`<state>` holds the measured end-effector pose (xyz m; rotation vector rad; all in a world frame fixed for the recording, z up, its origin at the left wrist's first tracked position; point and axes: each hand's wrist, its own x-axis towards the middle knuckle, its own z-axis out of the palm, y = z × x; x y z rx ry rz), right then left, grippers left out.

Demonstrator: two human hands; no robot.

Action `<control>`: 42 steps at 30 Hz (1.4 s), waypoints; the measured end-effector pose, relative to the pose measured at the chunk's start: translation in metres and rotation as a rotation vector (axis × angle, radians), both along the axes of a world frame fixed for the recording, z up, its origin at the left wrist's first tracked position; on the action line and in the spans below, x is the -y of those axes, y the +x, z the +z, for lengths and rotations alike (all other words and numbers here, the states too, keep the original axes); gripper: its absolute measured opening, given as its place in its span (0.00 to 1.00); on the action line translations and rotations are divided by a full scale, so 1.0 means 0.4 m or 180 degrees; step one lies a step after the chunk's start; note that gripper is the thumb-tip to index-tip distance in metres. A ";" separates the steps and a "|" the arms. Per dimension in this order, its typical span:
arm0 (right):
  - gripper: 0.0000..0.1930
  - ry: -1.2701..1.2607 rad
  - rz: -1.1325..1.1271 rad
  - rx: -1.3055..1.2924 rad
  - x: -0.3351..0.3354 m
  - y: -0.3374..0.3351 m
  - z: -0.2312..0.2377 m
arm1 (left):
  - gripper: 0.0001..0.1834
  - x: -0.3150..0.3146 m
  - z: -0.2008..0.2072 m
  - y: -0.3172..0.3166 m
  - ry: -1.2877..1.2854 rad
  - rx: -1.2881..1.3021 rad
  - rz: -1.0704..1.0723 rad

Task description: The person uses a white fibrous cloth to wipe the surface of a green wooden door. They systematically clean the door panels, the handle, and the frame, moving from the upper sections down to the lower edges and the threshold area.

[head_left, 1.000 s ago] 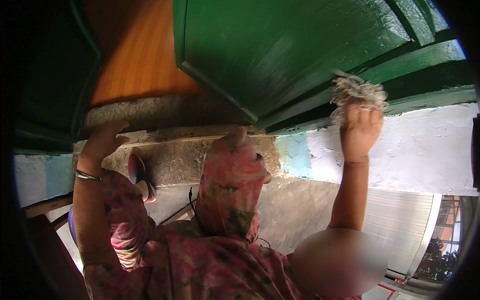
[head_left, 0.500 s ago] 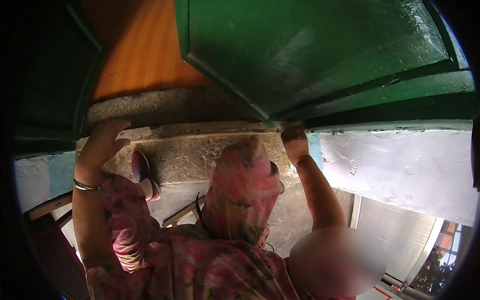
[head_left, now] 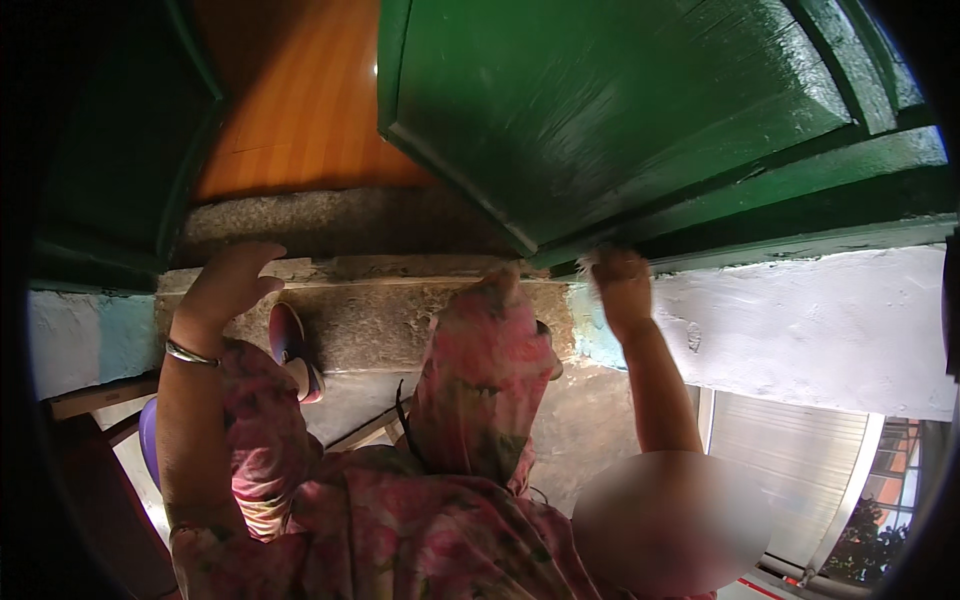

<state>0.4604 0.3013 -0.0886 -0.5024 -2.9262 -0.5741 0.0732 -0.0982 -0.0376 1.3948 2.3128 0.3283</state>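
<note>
My left hand (head_left: 228, 283), a metal bangle on its wrist, is held over the left end of the worn wooden threshold strip (head_left: 360, 270). Its thumb stands apart from the fingers, and nothing shows in it. At the foot of the green door frame (head_left: 745, 235), just right of the green door leaf's (head_left: 600, 120) lower corner, my right hand (head_left: 624, 285) has its fingers curled. A small pale, frayed edge (head_left: 587, 263) shows beside those fingers; what it belongs to is hidden by the hand.
Beyond the threshold lies an orange striped floor (head_left: 310, 110). A second dark green door leaf (head_left: 120, 150) stands at left. White wall (head_left: 800, 325) runs right of the frame. My knees in floral trousers (head_left: 480, 380) and one dark shoe (head_left: 287, 333) are close to the stone step.
My right hand has moved right from the door leaf's corner onto the foot of the frame. The left hand keeps its pose, and the whole view has shifted slightly.
</note>
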 end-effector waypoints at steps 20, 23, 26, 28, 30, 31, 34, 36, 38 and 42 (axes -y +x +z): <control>0.20 0.1230 -0.0341 -0.1164 -0.003 -0.001 0.228 | 0.23 0.022 0.020 0.002 0.0174 -0.0055 0.0091; 0.15 0.0812 -0.0133 -0.1051 0.013 0.000 0.097 | 0.23 0.014 0.024 0.009 0.0177 -0.0079 0.0069; 0.15 0.0298 0.0126 -0.1070 0.013 0.000 -0.003 | 0.23 0.013 0.020 0.007 0.0253 -0.0288 -0.0065; 0.14 -0.0002 0.0194 -0.0887 0.000 0.010 -0.104 | 0.23 0.013 0.013 0.002 0.0358 -0.0334 -0.0145; 0.13 -0.0435 0.0055 -0.0519 -0.011 0.020 -0.205 | 0.23 0.005 0.015 0.000 0.0327 -0.0289 -0.0126; 0.13 -0.0599 -0.0111 -0.0240 -0.009 0.018 -0.235 | 0.23 -0.001 0.020 -0.002 0.0313 -0.0274 -0.0123; 0.13 -0.0324 0.0127 -0.0455 -0.018 0.004 -0.276 | 0.23 -0.018 0.044 0.011 0.0158 0.0041 0.0110; 0.13 -0.0388 0.0192 -0.0515 -0.026 -0.002 -0.273 | 0.23 -0.006 0.035 0.002 0.0144 0.0121 0.0215; 0.12 -0.0778 0.0056 -0.0355 -0.031 -0.003 -0.256 | 0.23 -0.010 0.027 0.000 0.0108 0.0026 0.0136; 0.15 -0.0238 -0.0045 -0.0934 0.008 -0.088 0.076 | 0.24 -0.010 0.021 0.002 -0.0023 -0.0102 0.0002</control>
